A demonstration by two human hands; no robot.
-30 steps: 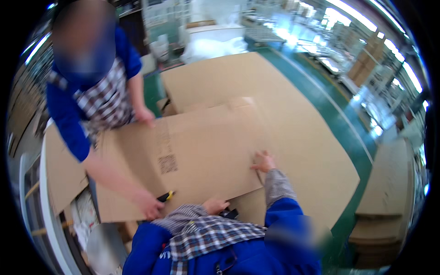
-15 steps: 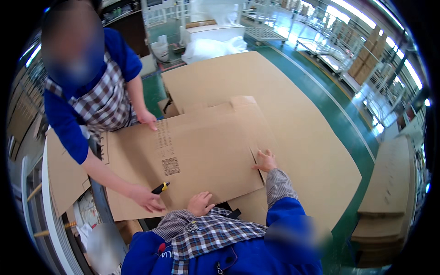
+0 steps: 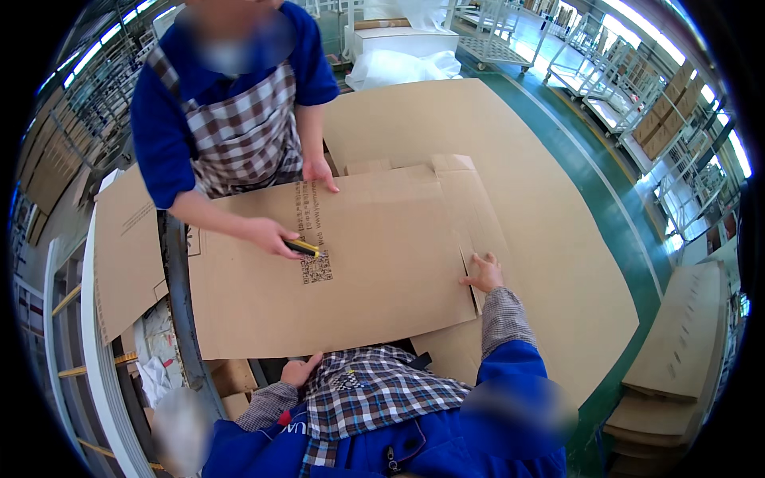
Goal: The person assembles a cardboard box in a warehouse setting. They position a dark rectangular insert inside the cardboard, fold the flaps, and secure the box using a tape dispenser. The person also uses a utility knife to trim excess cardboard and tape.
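Observation:
A brown cardboard sheet [image 3: 382, 263] with printing and creased flaps lies flat in front of me. My left hand [image 3: 300, 370] is closed at its near edge, against my apron, with its fingers partly hidden there. Spread fingers of my right hand [image 3: 484, 275] rest on the sheet's right side, beside a dark slit [image 3: 468, 285] between flaps. Across from me, a co-worker's right hand [image 3: 269, 237] holds a black and yellow utility knife [image 3: 303, 248] over the print. The co-worker's other hand [image 3: 320, 174] touches the sheet's far edge.
Beneath the sheet, a larger plain cardboard sheet [image 3: 558, 279] extends right and back. Another printed cardboard piece [image 3: 123, 255] stands at the left beside a white frame [image 3: 107, 374]. Stacked cardboard [image 3: 673, 342] is at the right. Wheeled racks [image 3: 498, 36] stand farther back.
My left hand has moved left, from the sheet's top to its near edge. The co-worker's knife hand has moved up and right over the print. The printed sheet now lies turned slightly.

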